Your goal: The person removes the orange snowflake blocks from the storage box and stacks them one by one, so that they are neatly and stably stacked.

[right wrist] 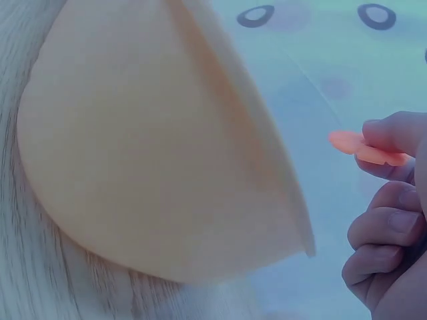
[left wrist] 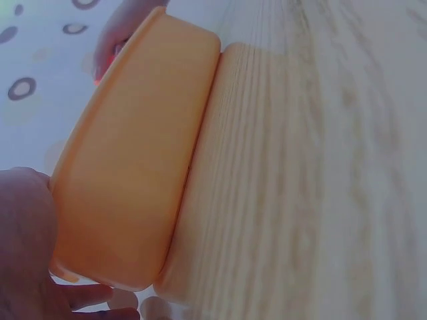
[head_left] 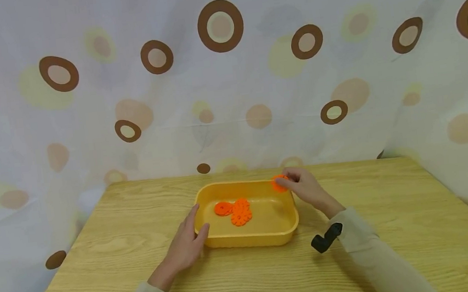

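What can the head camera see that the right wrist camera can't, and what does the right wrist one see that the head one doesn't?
Only the head view shows inside the yellow tub, where orange discs lie, plus the left grip at its left end and both sleeves.

Only the right wrist view shows the held disc nearly edge-on, with the curled fingers below it up close.

Both show the tub's outside, the right grip pinching that disc, the wooden table and the patterned cloth.

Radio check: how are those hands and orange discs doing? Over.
Left hand at left end of yellow tray. Right hand pinching an orange disc near tray's far right corner. Loose discs inside tray. Nothing visibly in the way.
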Demonstrator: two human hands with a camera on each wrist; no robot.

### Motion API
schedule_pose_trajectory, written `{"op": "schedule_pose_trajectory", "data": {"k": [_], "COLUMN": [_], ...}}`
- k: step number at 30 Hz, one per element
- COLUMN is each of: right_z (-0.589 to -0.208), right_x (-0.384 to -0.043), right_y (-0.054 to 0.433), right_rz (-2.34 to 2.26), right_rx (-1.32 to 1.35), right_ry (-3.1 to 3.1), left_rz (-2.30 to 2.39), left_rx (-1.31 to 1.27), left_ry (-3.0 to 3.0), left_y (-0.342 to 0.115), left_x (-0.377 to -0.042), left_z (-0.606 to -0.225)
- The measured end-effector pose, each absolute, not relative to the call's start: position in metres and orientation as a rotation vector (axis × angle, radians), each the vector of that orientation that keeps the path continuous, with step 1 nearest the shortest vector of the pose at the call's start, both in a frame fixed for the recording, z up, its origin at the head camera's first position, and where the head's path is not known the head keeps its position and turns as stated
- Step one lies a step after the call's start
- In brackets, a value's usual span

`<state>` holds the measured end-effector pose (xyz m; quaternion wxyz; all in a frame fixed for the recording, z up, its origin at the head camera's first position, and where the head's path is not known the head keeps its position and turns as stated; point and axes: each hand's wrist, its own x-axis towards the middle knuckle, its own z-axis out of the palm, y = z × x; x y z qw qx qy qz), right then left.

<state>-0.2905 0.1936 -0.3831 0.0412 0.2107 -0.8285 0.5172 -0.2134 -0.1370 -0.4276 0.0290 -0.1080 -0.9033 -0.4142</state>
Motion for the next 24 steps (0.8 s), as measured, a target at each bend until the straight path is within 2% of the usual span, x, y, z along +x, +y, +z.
{"op": "schedule_pose_trajectory", "data": {"k": [14,24], "right_z": [-0.384,-0.392], "right_x": [-0.283,-0.285], "right_y": [0.231,0.272], "right_rz": [1.647,1.543], "right_rx": [0.492,0.504], "right_ry": [-2.530,-2.727], "left_rz": [-1.282,-1.285], "left_rx": [-0.335,-0.348], "left_ry": [-2.789,-2.787], "left_y": [-0.138,-0.138], "left_x": [-0.212,-0.213], "left_z": [-0.428,-0.428]}}
